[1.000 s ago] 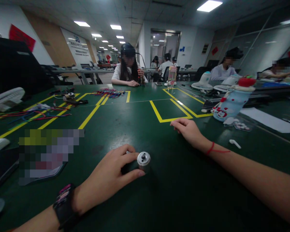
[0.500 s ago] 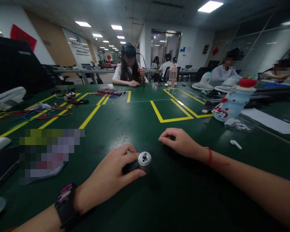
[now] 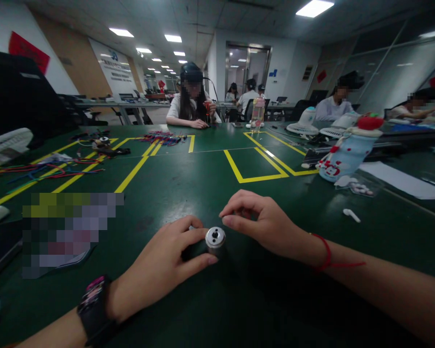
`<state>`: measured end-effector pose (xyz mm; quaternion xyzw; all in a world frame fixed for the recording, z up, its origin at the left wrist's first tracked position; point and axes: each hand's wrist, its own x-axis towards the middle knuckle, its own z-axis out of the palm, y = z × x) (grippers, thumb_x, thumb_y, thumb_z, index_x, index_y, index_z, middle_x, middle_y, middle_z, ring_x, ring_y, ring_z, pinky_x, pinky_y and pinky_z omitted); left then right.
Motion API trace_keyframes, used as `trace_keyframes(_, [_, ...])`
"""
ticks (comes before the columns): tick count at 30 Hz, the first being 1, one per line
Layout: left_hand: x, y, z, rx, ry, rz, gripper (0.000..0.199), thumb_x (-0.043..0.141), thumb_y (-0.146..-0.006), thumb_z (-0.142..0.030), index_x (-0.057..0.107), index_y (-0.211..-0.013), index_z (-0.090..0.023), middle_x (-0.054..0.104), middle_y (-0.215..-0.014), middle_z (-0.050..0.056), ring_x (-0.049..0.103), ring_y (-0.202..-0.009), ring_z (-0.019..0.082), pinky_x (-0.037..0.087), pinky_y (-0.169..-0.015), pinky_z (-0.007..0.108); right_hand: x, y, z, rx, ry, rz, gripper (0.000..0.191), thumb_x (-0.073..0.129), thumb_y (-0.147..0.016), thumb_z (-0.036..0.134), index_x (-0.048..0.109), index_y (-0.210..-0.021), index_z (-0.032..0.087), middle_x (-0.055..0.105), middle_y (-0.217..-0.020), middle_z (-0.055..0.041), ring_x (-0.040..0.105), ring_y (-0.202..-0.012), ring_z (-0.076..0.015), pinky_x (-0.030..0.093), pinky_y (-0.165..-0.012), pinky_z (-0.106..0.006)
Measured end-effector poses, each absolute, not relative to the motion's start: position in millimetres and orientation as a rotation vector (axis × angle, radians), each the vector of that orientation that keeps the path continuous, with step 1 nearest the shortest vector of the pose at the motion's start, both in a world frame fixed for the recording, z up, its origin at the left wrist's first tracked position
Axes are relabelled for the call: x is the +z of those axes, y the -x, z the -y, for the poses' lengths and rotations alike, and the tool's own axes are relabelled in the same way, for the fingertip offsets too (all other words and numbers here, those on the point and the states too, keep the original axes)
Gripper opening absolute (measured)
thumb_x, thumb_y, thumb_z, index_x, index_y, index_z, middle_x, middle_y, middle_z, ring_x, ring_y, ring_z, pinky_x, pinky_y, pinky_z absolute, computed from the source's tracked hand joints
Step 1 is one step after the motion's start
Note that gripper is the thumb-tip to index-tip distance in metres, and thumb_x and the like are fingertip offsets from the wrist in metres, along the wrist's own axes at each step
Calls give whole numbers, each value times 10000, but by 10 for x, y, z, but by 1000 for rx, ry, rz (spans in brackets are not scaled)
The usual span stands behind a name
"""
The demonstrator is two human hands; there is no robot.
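1. Beside the table's left edge, a black panel (image 3: pixel 25 92) bears a small pale label (image 3: pixel 29 76), too small to read.
2. Loose wires (image 3: pixel 58 170) in red, blue and green lie near the left edge of the dark green table (image 3: pixel 235 309).
3. Nearer to you on that same side sits a packet (image 3: pixel 70 232), blurred into coloured blocks, so any print on it is unreadable.
4. On the wall beyond, a white sign (image 3: pixel 112 63) carries a blue logo and dark rows of characters, too blurred to read.
5. Your left hand (image 3: pixel 163 263), a black watch (image 3: pixel 95 307) at its wrist, is partly open, with thumb and forefinger against opposite sides of the metal cylinder (image 3: pixel 215 243).
6. That cylinder stands upright between your hands, well in from the far edge; its silver top shows a dark centre and small holes.
7. Your right hand (image 3: pixel 264 224) hovers just beside it, fingers bent, thumb and forefinger tips almost together; you cannot tell whether they pinch anything.
8. Toward the right edge, a tilted light-blue bottle (image 3: pixel 348 154) wears a cartoon print; a white earbud (image 3: pixel 351 215) lies nearer to you.
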<state>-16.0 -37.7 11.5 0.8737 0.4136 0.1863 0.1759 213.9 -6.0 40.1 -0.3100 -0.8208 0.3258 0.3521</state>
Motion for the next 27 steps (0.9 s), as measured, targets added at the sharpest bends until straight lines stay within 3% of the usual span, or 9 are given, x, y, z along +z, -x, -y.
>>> trace_keyframes(6, [127,75,336,494,-2461,-1169,176,610,-898,-389,630,-1012,-257,559,-1035,33,533,-911,229,430,-796,354,298,-2425,-75,891,711,2537,128,693,-792,268,719,-892,192,596,-961,-35,564,-873,-141,449,-810,-302])
trace_keyframes(11, [119,55,313,505,-2457,-1160,167,622,-890,-362,634,-1022,-261,561,-1047,37,535,-920,229,435,-808,355,229,-2458,-81,825,699,2576,138,704,-777,262,726,-902,208,593,-975,-41,550,-909,-159,434,-844,-334])
trace_keyframes(17, [70,166,336,518,-2441,-1169,156,623,-886,-362,638,-997,-253,565,-1050,39,536,-927,234,438,-821,360,177,-2456,-244,1046,901,2108,218,655,-806,348,690,-916,164,619,-935,-46,579,-817,-143,464,-713,-282])
trace_keyframes(21, [111,102,405,511,-2433,-1155,145,620,-890,-343,633,-1009,-262,561,-1061,32,539,-936,231,438,-824,356,128,-2695,-471,929,1185,1750,254,651,-783,382,671,-806,130,612,-715,-14,534,-653,-119,425,-628,-268])
trace_keyframes(27, [174,-51,489,506,-2436,-1164,166,604,-898,-364,630,-1026,-262,558,-1072,37,537,-940,234,442,-830,367,47,-2962,-595,880,1234,1686,334,613,-785,441,660,-840,115,610,-714,-24,518,-600,-112,400,-560,-259])
